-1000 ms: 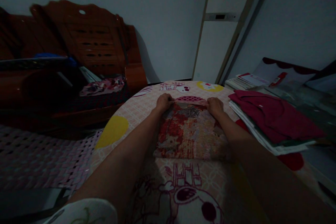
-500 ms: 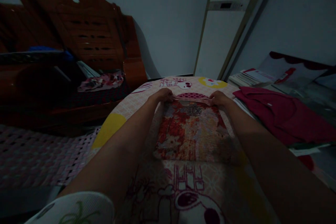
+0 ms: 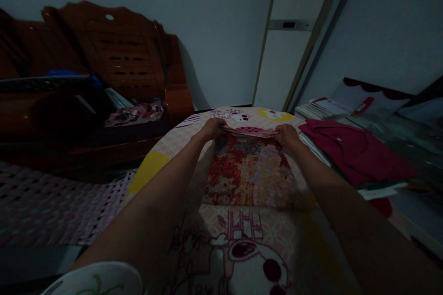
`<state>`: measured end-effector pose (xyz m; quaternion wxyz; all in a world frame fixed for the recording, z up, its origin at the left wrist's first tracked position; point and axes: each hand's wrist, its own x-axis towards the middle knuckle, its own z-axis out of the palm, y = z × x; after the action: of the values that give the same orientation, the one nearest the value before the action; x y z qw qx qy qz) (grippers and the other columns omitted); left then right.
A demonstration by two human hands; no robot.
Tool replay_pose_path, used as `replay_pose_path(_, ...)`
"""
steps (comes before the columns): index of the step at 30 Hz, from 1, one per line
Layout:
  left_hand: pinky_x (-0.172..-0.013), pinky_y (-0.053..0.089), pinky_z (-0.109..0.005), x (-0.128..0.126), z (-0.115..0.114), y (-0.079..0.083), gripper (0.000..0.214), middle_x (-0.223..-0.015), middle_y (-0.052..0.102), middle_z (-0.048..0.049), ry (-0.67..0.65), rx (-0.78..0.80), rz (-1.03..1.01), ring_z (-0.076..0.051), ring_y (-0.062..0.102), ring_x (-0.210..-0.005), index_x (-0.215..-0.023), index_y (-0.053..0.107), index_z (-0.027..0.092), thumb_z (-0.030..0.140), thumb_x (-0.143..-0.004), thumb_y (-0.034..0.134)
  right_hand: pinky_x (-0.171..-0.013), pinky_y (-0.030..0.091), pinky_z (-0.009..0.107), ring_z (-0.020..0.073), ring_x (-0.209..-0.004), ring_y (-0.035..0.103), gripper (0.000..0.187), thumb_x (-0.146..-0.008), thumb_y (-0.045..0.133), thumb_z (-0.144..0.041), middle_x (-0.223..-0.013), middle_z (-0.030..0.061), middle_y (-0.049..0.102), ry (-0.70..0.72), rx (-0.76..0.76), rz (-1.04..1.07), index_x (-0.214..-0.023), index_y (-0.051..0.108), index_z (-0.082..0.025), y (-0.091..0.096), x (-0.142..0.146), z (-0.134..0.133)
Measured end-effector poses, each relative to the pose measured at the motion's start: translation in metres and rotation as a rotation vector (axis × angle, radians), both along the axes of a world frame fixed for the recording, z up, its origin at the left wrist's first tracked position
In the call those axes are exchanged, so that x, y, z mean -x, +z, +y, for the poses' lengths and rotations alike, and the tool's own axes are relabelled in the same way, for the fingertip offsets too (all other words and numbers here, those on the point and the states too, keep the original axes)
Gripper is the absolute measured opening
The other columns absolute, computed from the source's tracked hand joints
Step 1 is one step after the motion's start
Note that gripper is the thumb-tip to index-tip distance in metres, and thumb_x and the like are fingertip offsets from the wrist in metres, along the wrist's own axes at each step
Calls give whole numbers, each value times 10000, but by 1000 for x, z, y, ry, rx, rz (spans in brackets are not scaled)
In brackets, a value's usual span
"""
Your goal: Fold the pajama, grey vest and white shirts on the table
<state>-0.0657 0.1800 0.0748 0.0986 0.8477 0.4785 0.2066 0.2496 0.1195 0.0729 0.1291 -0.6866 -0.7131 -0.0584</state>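
A patterned garment (image 3: 251, 173) in red, orange and grey lies folded into a rough rectangle on a padded surface with a printed cover (image 3: 180, 140). My left hand (image 3: 212, 130) pinches the far left corner of its pale pink top edge. At the far right corner, my right hand (image 3: 286, 136) grips the same edge. Between the hands the edge runs nearly straight, and I cannot tell whether it is lifted off the cover. Both arms reach forward along the garment's sides.
On the right, a folded dark pink garment (image 3: 353, 150) lies beside stacked papers (image 3: 320, 109). A wooden bench (image 3: 128, 62) stands at the left with a crumpled floral cloth (image 3: 136, 113) on its seat. Behind is a tall white cabinet-like unit (image 3: 284, 64). A woven pink surface (image 3: 51, 207) sits lower left.
The camera view has shifted slightly, with the background lower in the picture. Both hands keep their hold on the garment's far edge, which looks a little more gathered.
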Motion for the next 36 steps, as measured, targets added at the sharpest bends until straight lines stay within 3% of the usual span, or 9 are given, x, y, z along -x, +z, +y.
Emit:
replay_pose_path(8, -764, 442, -293, 10, -84, 17, 202, -852, 654, -59, -56, -230, -98, -195, 586, -813, -855, 687, 169, 132, -737, 528, -764, 408, 319, 265, -928, 585, 279, -744, 525, -102, -986, 144, 689, 158, -213, -62, -982, 667, -123, 5, 1, -98)
replay_pose_path(12, -780, 444, -292, 18, -135, 3, 200, -868, 636, -51, -139, -220, -8, -193, 579, -850, -852, 654, 193, 94, -765, 503, -798, 402, 318, 254, -973, 554, 367, -727, 513, -35, -1029, 130, 671, 222, -212, -56, -1056, 640, -136, -12, 2, -144)
replay_pose_path(15, -759, 440, -292, 20, -161, -17, 195, -868, 629, -53, -163, -162, 71, -199, 575, -852, -830, 644, 190, 83, -761, 497, -782, 395, 312, 248, -969, 542, 307, -728, 503, 0, -968, 121, 661, 207, -151, -113, -948, 657, -148, -27, 5, -165)
replay_pose_path(19, -756, 443, -286, 21, -171, -37, 212, -878, 626, -45, -151, -121, 23, -189, 572, -838, -829, 649, 189, 80, -757, 482, -750, 388, 303, 240, -956, 527, 286, -750, 493, 6, -928, 112, 639, 158, -173, -123, -909, 663, -160, -37, 7, -171)
replay_pose_path(25, -804, 450, -286, 20, -173, -40, 231, -908, 644, -44, -161, -140, -80, -187, 586, -874, -857, 669, 192, 94, -731, 502, -764, 389, 306, 237, -932, 501, 274, -730, 511, -6, -904, 102, 613, 168, -268, -77, -894, 660, -165, -39, -1, -171)
replay_pose_path(28, -765, 449, -276, 22, -182, -37, 177, -866, 661, -36, -242, 6, -104, -185, 595, -841, -828, 689, 192, 145, -711, 564, -771, 407, 306, 239, -948, 511, 301, -687, 517, 6, -911, 106, 621, 208, -209, -89, -887, 663, -164, -44, -6, -176)
replay_pose_path(30, -711, 449, -265, 25, -188, -33, 137, -815, 668, -32, -298, 157, -236, -175, 599, -780, -819, 693, 176, 246, -757, 592, -794, 428, 312, 240, -960, 529, 312, -663, 515, 4, -907, 106, 635, 256, -168, -57, -874, 672, -163, -47, -10, -178)
replay_pose_path(33, -612, 427, -246, 32, -190, -25, 327, -664, 619, -24, -182, 239, -583, -148, 564, -648, -721, 650, 150, 423, -852, 524, -824, 457, 330, 231, -918, 582, 243, -663, 513, -48, -858, 89, 670, 341, -161, 162, -788, 682, -171, -46, -17, -179)
replay_pose_path(36, -561, 403, -233, 39, -183, -21, 382, -545, 534, 4, 41, 134, -824, -120, 504, -546, -677, 611, 156, 465, -866, 489, -790, 487, 330, 213, -825, 633, 192, -693, 495, -138, -802, 60, 700, 329, -201, 481, -709, 680, -187, -40, -22, -179)
